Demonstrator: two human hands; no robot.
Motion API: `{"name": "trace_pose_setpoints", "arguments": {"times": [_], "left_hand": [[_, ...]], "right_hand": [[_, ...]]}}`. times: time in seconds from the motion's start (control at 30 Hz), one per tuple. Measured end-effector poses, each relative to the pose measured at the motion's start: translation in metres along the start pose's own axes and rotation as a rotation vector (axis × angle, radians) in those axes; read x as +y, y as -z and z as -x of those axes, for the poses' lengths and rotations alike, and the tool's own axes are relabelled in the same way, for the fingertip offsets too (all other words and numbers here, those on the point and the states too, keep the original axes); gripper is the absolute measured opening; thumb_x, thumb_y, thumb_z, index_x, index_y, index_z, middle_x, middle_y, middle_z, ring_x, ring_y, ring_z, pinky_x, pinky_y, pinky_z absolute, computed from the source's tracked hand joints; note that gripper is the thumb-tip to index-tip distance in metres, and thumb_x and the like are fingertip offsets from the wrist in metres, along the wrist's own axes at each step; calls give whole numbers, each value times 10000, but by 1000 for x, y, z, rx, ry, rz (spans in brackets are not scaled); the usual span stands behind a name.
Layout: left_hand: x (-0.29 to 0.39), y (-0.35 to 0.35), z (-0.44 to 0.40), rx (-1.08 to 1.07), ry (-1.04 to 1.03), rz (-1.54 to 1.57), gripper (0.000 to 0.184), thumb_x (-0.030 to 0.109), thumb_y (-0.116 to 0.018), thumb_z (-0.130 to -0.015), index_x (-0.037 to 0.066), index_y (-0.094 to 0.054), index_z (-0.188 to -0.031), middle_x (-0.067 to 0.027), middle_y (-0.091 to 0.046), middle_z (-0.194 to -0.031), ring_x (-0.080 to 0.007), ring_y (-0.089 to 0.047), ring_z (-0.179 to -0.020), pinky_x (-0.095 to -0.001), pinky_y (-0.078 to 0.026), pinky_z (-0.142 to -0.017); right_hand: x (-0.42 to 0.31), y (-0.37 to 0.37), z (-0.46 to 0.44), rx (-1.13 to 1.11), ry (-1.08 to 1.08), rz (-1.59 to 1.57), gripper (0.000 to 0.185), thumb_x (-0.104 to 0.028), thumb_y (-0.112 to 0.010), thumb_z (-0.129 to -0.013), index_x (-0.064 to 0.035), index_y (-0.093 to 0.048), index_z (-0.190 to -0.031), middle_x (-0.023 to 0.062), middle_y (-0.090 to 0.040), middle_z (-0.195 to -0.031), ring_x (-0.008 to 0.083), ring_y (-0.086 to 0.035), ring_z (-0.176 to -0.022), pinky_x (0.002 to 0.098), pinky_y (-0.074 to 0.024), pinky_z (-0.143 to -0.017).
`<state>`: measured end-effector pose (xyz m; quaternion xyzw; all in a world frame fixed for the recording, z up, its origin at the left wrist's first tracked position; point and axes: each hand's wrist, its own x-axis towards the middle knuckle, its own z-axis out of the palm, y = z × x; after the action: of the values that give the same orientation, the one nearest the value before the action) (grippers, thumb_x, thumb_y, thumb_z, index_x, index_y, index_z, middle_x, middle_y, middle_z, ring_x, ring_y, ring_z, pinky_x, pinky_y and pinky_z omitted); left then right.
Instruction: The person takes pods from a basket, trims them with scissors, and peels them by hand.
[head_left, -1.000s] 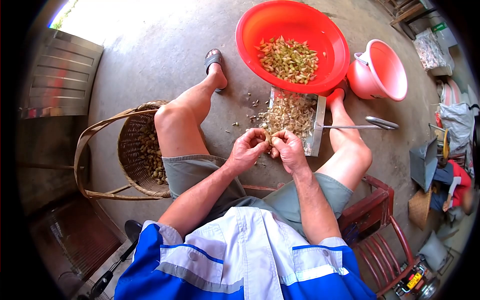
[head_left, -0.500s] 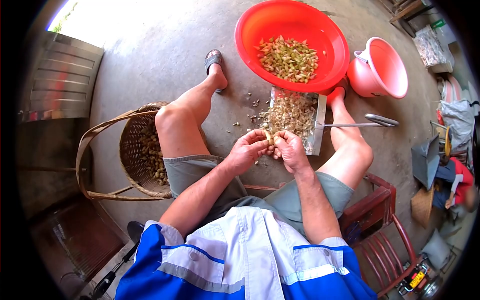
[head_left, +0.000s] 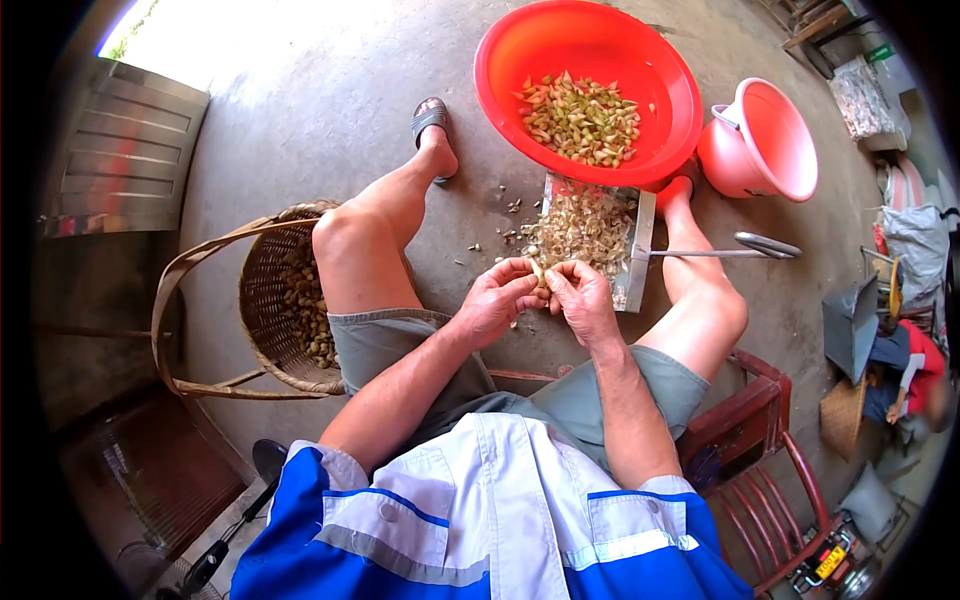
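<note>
My left hand and my right hand meet in front of my knees. Between their fingertips is a small pale yellow-green bulb-like piece, pinched from both sides and partly covered by the fingers. Just beyond the hands, a metal dustpan with a long handle holds a heap of dry, papery husks. Past it, a red basin contains many pointed green, white and pinkish pieces. On the left, a wicker basket holds brownish-yellow pieces.
A pink bucket stands right of the basin. Scattered scraps lie on the concrete floor. A reddish wooden chair is at my right. Farther right, a person in red sits near a woven hat-like object.
Both hands stay together on the small piece, with only slight finger movement. The whole view has shifted very slightly; basin, dustpan and baskets look unchanged.
</note>
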<state>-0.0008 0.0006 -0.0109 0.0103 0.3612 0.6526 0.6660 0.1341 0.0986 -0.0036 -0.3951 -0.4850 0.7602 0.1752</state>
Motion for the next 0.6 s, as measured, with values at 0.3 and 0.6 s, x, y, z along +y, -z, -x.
{"name": "trace_pose_setpoints", "arguments": {"times": [0.3,0.6], "left_hand": [[-1,1,-2,133,-85,-262,192,135,-611,-933,12,-561,-1072,-68,-637,-909,-120,-626,-748,-256,-544,-689],[0,4,-4,97,-91,-238,214,141,-612,-938,1,-562,-1092,-75,-647,-958,-128,-635,-814,-266,-542,-749]], "right_hand": [[11,-6,3,51,225,301,101,-96,-594,-915,2,-575,-900,24,-600,-701,70,-532,-607,247,-446,-527],[4,-2,1,58,-93,-90,103,-126,-585,-920,-25,-587,-902,4,-596,-720,41,-481,-540,193,-380,-477]]}}
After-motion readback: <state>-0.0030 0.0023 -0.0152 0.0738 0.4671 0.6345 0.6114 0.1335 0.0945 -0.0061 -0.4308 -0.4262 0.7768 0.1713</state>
